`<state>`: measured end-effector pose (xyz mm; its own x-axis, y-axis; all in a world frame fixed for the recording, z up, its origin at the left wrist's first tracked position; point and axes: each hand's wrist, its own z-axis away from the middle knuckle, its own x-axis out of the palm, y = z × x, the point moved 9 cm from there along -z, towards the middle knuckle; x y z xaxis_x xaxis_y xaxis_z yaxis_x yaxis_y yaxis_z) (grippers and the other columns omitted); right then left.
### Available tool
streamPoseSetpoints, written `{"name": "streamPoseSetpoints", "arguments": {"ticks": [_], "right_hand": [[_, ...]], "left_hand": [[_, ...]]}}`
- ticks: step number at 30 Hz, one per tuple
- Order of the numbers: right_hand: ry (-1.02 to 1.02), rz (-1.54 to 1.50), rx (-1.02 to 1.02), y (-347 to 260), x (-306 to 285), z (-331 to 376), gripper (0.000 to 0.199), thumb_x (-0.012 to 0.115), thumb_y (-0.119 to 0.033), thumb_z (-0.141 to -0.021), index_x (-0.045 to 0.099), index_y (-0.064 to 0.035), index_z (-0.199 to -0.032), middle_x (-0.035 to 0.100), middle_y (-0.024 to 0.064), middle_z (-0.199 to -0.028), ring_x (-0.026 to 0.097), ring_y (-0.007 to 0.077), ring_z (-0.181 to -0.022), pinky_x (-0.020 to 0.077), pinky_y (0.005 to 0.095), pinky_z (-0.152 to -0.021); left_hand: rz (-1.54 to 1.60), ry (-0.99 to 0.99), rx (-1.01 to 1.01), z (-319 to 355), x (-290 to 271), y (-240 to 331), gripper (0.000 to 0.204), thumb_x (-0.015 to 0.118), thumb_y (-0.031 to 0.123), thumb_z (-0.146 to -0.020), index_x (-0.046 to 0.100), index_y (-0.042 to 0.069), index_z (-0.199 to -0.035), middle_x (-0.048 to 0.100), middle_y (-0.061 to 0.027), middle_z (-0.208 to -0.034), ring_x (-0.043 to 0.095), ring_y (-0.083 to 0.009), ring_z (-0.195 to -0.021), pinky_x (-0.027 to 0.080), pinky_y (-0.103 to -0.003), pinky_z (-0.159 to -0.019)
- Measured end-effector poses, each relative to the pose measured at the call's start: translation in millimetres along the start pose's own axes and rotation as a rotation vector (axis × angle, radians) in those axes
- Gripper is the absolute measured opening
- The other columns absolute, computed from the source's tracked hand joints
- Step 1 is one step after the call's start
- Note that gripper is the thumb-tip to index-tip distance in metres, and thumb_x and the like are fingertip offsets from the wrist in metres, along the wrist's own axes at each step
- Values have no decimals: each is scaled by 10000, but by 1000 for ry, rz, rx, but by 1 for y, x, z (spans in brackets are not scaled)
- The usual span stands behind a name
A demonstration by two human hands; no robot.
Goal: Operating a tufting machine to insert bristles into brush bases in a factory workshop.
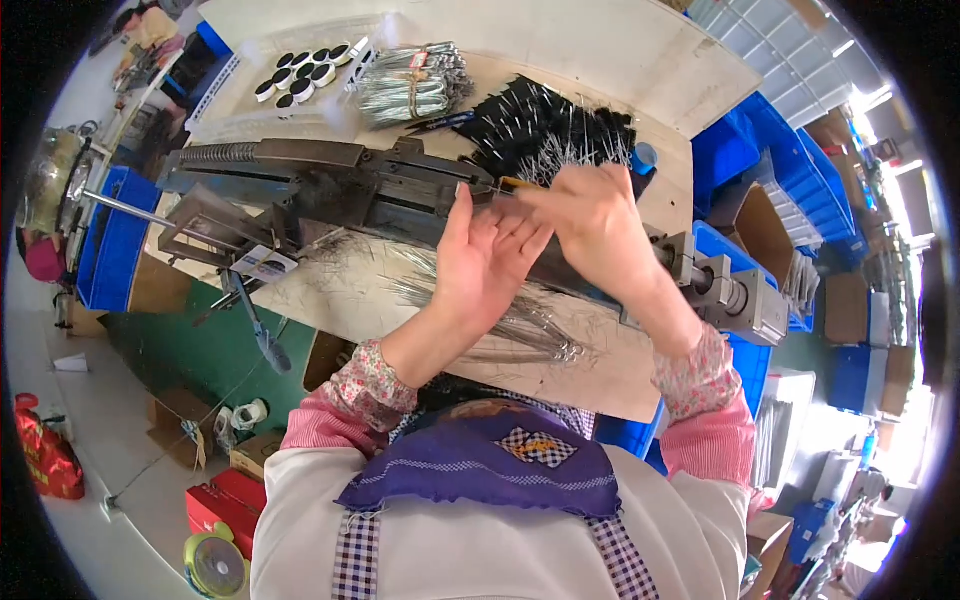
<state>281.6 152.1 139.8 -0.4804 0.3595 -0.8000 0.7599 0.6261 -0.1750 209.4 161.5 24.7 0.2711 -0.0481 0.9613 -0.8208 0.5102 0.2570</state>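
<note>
**Hands meet over the machine**

The left hand (480, 265) is held flat, palm up, fingers straight and close together, just in front of the long dark machine (330, 185). The right hand (590, 225) sits beside it, fingers curled and pinching a small orange-tipped piece (517, 184) right at the machine's top edge. Loose wires (520, 325) lie on the table (330, 300) below the machine, under the left wrist. Black brushes (545, 125) are piled behind the machine, a tied wire bundle (412, 82) left of them.

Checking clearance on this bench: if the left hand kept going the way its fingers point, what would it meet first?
Probably the dark metal machine, just beyond the left hand; its fingertips may already touch it, depth unclear.
</note>
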Motion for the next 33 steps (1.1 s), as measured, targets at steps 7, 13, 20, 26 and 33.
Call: {"name": "streamPoseSetpoints", "arguments": {"ticks": [7,13,20,26,33], "right_hand": [[-157,-195,236,47,13,-2,170,690,-139,-766,721,-119,-932,580,58,-722,587,241,-736,397,355,-758],[-110,-319,496,47,-12,-5,245,639,-116,-817,639,-78,-1059,616,108,-733,613,304,-665,470,367,-604],[-347,143,185,-11,14,0,387,577,-37,-751,537,82,-1117,612,173,-634,646,311,-588,508,385,-516],[-421,268,115,-14,27,-1,433,584,-11,-709,543,85,-1129,610,156,-612,648,319,-588,518,391,-542],[-215,28,163,-13,6,31,273,608,-73,-750,481,-26,-987,619,184,-796,644,377,-728,520,426,-587]], "left_hand": [[-25,65,29,3,5,5,686,339,522,-977,403,-97,-1263,471,-209,-1312,414,-313,-1281,276,-418,-1141],[-45,28,1,5,2,7,606,337,516,-987,488,-25,-1214,537,-124,-1260,481,-225,-1205,316,-373,-1097],[8,-29,-3,6,5,5,561,315,512,-994,526,0,-1084,575,-93,-1110,503,-218,-1165,310,-380,-1100],[-120,181,-32,4,2,6,433,390,473,-984,512,61,-932,555,-53,-950,534,-201,-1051,363,-369,-1032],[-228,89,-7,-4,-6,7,259,508,283,-969,546,41,-1050,582,-59,-1092,531,-185,-1072,394,-342,-1005]]}}
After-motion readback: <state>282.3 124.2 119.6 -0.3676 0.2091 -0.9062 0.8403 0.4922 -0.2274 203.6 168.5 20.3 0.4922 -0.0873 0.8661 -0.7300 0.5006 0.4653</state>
